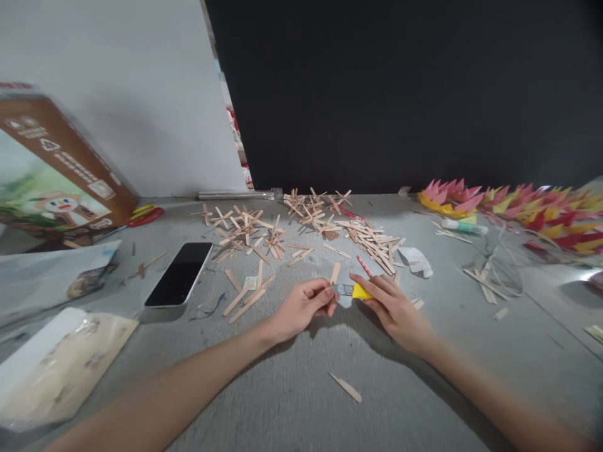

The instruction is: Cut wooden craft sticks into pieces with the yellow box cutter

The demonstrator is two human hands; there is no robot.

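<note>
My left hand (306, 302) is closed in a pinch on a wooden craft stick (335, 272), whose rounded end shows above the fingertips. In my right hand (389, 304) is a yellow box cutter (360, 292), its grey blade end pointing left and meeting the left fingertips at the stick. Whether the blade cuts into the wood is too small to tell. Just behind the right fingers lies a thin red striped stick (363, 265). A pointed sliver of wood (346, 387) rests on the table in front of both hands.
Piles of craft sticks (372, 242) spread across the back of the grey table (264, 402). A phone (179, 274), a plastic packet (70, 370) and a brown box (70, 169) are on the left. Coloured paper crowns (452, 201), a glue stick (464, 226) and a cable (506, 270) lie right.
</note>
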